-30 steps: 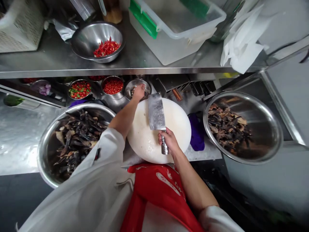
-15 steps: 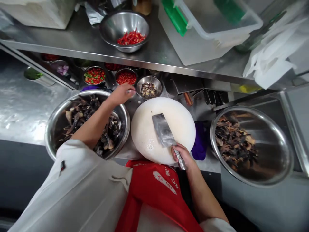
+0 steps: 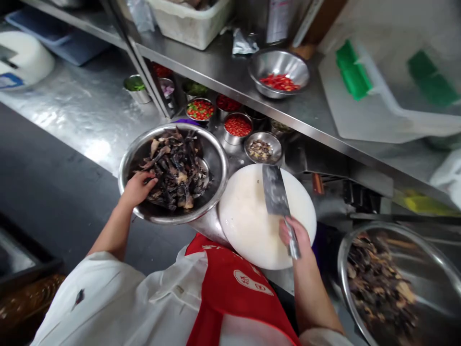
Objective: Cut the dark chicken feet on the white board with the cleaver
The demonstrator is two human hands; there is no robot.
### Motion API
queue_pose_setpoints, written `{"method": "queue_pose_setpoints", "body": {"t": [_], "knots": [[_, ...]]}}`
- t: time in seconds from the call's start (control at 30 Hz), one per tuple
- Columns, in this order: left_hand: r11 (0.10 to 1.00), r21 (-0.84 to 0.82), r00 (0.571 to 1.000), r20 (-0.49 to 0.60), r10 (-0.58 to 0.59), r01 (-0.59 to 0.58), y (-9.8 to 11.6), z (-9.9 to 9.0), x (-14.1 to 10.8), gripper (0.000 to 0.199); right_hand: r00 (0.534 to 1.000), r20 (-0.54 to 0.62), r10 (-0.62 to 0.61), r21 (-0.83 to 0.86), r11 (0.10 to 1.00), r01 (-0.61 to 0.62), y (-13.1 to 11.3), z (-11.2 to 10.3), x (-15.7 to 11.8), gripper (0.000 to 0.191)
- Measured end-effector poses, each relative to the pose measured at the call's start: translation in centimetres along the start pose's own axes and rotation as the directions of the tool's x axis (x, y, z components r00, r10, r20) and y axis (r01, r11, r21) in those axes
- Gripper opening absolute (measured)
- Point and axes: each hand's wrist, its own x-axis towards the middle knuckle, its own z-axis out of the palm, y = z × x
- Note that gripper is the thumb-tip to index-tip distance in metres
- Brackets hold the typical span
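My left hand [image 3: 139, 188] is over the left part of a large steel bowl [image 3: 218, 192], at the edge of a heap of dark pieces [image 3: 176, 168]. Its fingers are bent and apart, with nothing visible between them. My right hand [image 3: 296, 235] is wrapped round the metal handle of a cleaver [image 3: 275, 192]. The cleaver's broad blade lies over the round white cutting board [image 3: 245, 216], pointing away from me. A small steel bowl of chopped bits [image 3: 261, 150] stands just beyond the board.
Another large steel bowl [image 3: 344, 264] of dark pieces stands at the right. Containers of chopped red peppers [image 3: 237, 126] sit under a steel shelf [image 3: 216, 72]. On that shelf are a bowl of red chillies [image 3: 279, 82] and a plastic box with green clips [image 3: 355, 72].
My left hand has moved from beside the small bowls back to the large left bowl. The view has swung left. My right hand still holds the cleaver over the board.
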Motion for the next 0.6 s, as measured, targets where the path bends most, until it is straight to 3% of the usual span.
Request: {"method": "queue_pose_setpoints", "body": {"t": [0.1, 0.2, 0.27, 0.37, 0.43, 0.5, 0.6], "knots": [[0.995, 0.042, 0.994, -0.059, 0.095, -0.093, 0.2, 0.5, 0.2, 0.038, 0.994, -0.029, 0.107, -0.046, 0.993, -0.108, 5.7, -2.6, -4.8, 0.031], [0.984, 0.092, 0.987, -0.020, 0.157, -0.154, 1.8, 0.8, 1.7, 0.039, 0.987, -0.135, 0.089, -0.043, 0.994, -0.096, 7.2, -2.7, -5.2, 0.030], [0.973, 0.136, 0.975, 0.144, 0.167, -0.186, 3.3, 1.5, 3.1, 0.041, 0.984, -0.156, 0.092, -0.014, 0.995, -0.096, 5.2, -1.1, -2.5, 0.036], [0.942, 0.321, 0.946, 0.325, -0.007, -0.104, 5.9, 3.5, 5.7, 0.056, 0.988, -0.092, 0.122, 0.094, 0.989, -0.113, -0.4, 2.4, 3.7, 0.030], [0.902, 0.432, 0.932, 0.333, -0.146, -0.013, 7.2, 5.2, 7.3, 0.068, 0.995, -0.067, 0.073, 0.161, 0.985, -0.062, -4.0, 4.6, 6.7, 0.019], [0.879, 0.470, 0.915, 0.314, -0.254, 0.083, 8.1, 6.9, 8.5, 0.076, 1.000, -0.025, 0.000, 0.173, 0.985, 0.004, -5.8, 6.1, 7.8, 0.015], [0.886, 0.418, 0.903, 0.271, -0.333, 0.201, 8.4, 9.3, 9.0, 0.073, 0.999, 0.017, -0.038, 0.110, 0.993, 0.036, -4.6, 6.3, 6.2, 0.020]]}}
